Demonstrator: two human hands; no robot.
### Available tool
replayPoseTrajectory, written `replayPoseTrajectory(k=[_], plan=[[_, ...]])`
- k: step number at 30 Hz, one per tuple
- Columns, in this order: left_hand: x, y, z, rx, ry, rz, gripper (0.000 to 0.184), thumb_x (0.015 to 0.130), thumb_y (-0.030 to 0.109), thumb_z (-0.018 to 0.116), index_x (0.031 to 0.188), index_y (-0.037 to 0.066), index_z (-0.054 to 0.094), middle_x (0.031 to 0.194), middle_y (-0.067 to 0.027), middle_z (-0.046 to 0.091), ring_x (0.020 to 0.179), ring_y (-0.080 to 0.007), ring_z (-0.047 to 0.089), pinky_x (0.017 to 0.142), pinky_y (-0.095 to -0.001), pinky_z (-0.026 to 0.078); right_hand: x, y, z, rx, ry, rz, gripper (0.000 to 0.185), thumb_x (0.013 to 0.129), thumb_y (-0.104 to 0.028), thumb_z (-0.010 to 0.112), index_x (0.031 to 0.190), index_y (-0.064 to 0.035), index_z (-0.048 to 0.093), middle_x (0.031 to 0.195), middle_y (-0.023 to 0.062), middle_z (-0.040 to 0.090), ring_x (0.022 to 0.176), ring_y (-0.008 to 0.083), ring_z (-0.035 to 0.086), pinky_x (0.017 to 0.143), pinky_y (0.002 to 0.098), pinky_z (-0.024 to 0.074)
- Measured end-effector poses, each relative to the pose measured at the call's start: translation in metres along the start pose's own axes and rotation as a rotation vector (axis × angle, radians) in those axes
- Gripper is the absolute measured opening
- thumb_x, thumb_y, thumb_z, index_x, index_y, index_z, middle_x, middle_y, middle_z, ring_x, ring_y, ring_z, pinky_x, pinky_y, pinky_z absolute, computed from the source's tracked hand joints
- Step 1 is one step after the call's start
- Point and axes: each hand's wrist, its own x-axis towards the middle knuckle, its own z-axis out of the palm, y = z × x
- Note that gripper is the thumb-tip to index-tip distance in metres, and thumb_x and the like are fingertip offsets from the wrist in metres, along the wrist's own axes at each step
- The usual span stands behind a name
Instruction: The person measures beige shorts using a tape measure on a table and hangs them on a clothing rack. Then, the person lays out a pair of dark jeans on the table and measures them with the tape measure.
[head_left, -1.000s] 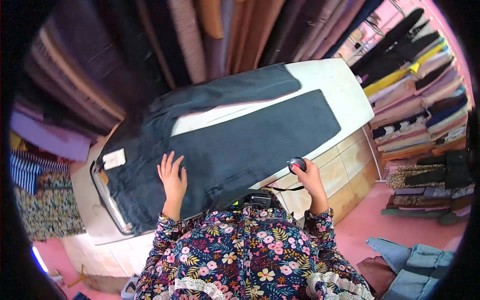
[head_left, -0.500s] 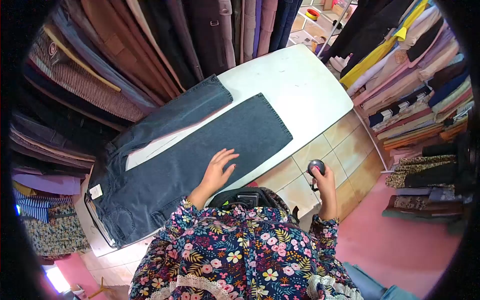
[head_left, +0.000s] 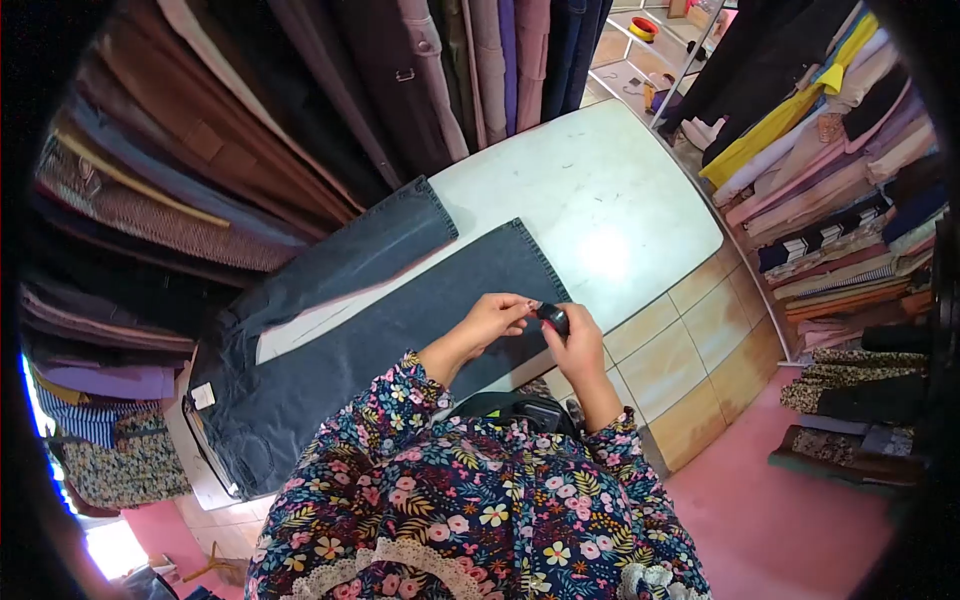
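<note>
My right hand is closed around a small round black object, held above the trousers near the table's front edge. Its exact kind is not clear. My left hand meets it from the left, fingertips pinched together at the object's near end; what they pinch is too small to make out. Beneath the hands, dark grey denim trousers lie flat, legs spread apart and hems toward the right. A white tag shows at the waist end.
The trousers lie on a white table. Hanging trousers crowd its far and left sides. Folded clothes hang on a rack at right. Tiled floor and pink floor show in front.
My right hand has moved left and up with the black object, over the table edge. My left hand, spread before, has moved right to meet it and closed its fingertips.
</note>
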Motion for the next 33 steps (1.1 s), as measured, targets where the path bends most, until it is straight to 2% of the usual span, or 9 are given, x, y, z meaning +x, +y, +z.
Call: replayPoseTrajectory(k=[4,8,10,11,15,19,28,31,33], plan=[[0.027,0.009,-0.01,-0.041,0.018,-0.128,0.02,0.091,0.02,0.062,0.104,0.005,0.066,0.093,0.0008,0.065,0.074,-0.0049,0.054,0.065,-0.0194,0.048,0.011,0.0,0.007,-0.094,-0.052,0.083,0.024,0.078,-0.019,0.068,0.096,-0.0056,0.06,0.091,0.0149,0.061,0.075,0.0361,0.062,0.062,0.0418,0.0512],[0.058,0.015,-0.024,0.18,0.095,0.05,0.016,0.086,0.02,0.068,0.089,0.005,0.07,0.075,-0.001,0.066,0.061,-0.0091,0.058,0.058,-0.0217,0.047,0.03,0.013,0.024,-0.226,-0.07,0.105,0.024,0.078,-0.024,0.067,0.092,-0.0074,0.058,0.084,0.0126,0.062,0.067,0.0348,0.063,0.057,0.0415,0.051],[0.076,0.017,-0.035,0.586,0.363,0.351,0.017,0.082,0.023,0.069,0.086,0.007,0.071,0.073,-0.0053,0.068,0.065,-0.0152,0.064,0.059,-0.0277,0.048,0.04,0.019,0.034,-0.253,-0.077,0.113,0.024,0.078,-0.025,0.067,0.091,-0.0075,0.057,0.081,0.0117,0.062,0.065,0.0341,0.063,0.055,0.0412,0.0505],[0.077,0.025,-0.034,0.639,0.45,0.339,0.016,0.081,0.024,0.068,0.086,0.009,0.071,0.075,-0.0078,0.069,0.07,-0.021,0.066,0.062,-0.0324,0.05,0.045,0.02,0.038,-0.262,-0.068,0.145,0.025,0.077,-0.026,0.068,0.091,-0.0081,0.058,0.08,0.0119,0.064,0.065,0.0338,0.063,0.056,0.041,0.0504],[0.095,0.043,-0.035,0.772,0.649,0.349,0.013,0.08,0.021,0.067,0.085,0.01,0.071,0.077,-0.0052,0.068,0.075,-0.0247,0.064,0.066,-0.0352,0.05,0.064,0.028,0.048,-0.279,-0.041,0.16,0.024,0.077,-0.025,0.068,0.088,-0.0072,0.056,0.078,0.0113,0.064,0.065,0.0327,0.063,0.055,0.0401,0.0497],[0.107,0.033,-0.039,0.876,0.76,0.474,0.013,0.082,0.021,0.067,0.088,0.01,0.071,0.078,-0.0072,0.067,0.077,-0.0238,0.062,0.068,-0.0346,0.049,0.07,0.032,0.055,-0.306,-0.043,0.155,0.023,0.076,-0.023,0.069,0.089,-0.0075,0.057,0.077,0.0108,0.064,0.065,0.0317,0.064,0.056,0.0393,0.0497],[0.113,0.011,-0.044,0.984,0.829,0.635,0.01,0.079,0.02,0.069,0.089,0.02,0.072,0.093,0.0042,0.066,0.089,-0.019,0.058,0.079,-0.0349,0.041,0.07,0.033,0.06,-0.341,-0.066,0.147,0.026,0.079,-0.025,0.068,0.087,-0.0058,0.053,0.073,0.0121,0.063,0.062,0.0318,0.064,0.053,0.0392,0.05],[0.11,0.006,-0.047,1.114,0.833,0.8,0.015,0.08,0.022,0.068,0.094,0.022,0.072,0.099,0.0055,0.066,0.098,-0.019,0.056,0.087,-0.0399,0.04,0.07,0.033,0.06,-0.351,-0.059,0.161,0.026,0.078,-0.025,0.068,0.087,-0.0069,0.053,0.071,0.0117,0.064,0.062,0.0315,0.064,0.053,0.0392,0.05],[0.107,0.005,-0.048,1.278,0.812,0.856,0.021,0.081,0.025,0.067,0.101,0.021,0.071,0.111,0.0038,0.063,0.109,-0.0218,0.052,0.097,-0.0511,0.036,0.069,0.031,0.06,-0.351,-0.056,0.174,0.025,0.078,-0.025,0.069,0.087,-0.0081,0.052,0.07,0.0113,0.064,0.062,0.0312,0.064,0.053,0.0392,0.0501]])
